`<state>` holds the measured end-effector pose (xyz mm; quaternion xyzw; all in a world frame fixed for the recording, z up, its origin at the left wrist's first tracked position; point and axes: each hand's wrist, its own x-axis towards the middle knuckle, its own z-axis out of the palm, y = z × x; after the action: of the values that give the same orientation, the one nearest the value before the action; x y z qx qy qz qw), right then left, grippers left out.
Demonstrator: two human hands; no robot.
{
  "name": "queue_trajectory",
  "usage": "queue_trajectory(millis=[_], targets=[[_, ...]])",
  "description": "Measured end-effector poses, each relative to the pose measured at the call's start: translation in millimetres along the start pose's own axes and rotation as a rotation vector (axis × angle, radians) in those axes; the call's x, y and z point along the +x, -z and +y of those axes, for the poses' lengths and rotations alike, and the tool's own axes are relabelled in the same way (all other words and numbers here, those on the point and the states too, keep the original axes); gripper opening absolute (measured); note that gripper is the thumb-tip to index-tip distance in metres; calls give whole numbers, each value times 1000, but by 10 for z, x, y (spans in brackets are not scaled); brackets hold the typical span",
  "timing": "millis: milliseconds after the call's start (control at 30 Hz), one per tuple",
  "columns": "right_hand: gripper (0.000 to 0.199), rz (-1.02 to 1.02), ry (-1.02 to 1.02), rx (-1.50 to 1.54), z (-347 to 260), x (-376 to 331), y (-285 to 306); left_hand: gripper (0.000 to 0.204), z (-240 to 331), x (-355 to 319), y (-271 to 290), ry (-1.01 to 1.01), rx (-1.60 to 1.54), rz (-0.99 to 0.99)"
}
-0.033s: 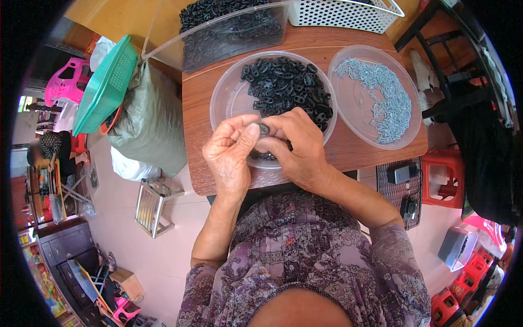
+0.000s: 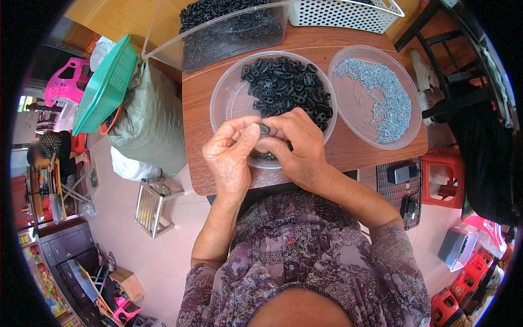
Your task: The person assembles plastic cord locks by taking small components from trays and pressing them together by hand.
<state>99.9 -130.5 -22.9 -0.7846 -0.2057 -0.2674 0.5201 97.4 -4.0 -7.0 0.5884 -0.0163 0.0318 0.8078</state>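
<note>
Over the near edge of a round clear tub point(image 2: 222, 95), my left hand point(image 2: 233, 146) and my right hand point(image 2: 300, 143) meet at the fingertips. Between them they pinch a small black plastic part point(image 2: 263, 130), mostly covered by thumbs and fingers. Loose black plastic pieces point(image 2: 286, 84) with oval holes heap up in the tub behind my hands. A round clear tray point(image 2: 348, 117) to the right holds many small silvery-blue pins or screws point(image 2: 389, 101); which of these they are I cannot tell.
The brown wooden table point(image 2: 199, 136) carries a clear bin point(image 2: 234, 46) of black pieces and a white perforated basket point(image 2: 343, 16) at the back. Left stand a bulging sack point(image 2: 155, 117), a green basket point(image 2: 106, 87) and a metal-framed stool point(image 2: 155, 207). A red stool point(image 2: 444, 177) is right.
</note>
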Motion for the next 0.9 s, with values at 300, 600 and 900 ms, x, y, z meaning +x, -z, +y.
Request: queue_trajectory(millis=[300, 600, 900], targets=[[27, -14, 7, 10, -39, -17, 41, 19, 49, -42, 27, -17, 93, -63], [30, 27, 160, -22, -35, -30, 2, 21, 41, -48, 65, -10, 94, -74], [30, 30, 86, 9, -38, -57, -4, 20, 22, -23, 102, 30, 17, -105]])
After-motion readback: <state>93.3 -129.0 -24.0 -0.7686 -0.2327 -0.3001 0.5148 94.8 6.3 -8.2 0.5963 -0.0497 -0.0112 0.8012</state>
